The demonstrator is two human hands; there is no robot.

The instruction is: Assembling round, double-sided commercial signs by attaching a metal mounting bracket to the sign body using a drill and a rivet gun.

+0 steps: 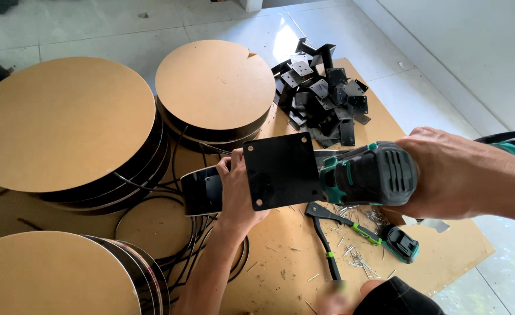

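In the left hand (238, 192), a flat black square plate (281, 170) with corner holes.

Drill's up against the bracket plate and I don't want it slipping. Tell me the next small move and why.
Probably steady first: the left hand pinches the black square plate at its edge only, held in the air against a dark curved piece. The right hand holds the cordless drill behind it, tip hidden.

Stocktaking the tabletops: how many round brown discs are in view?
3 on top of stacks: large disc left, smaller disc centre, one disc bottom left. More may be hidden underneath.
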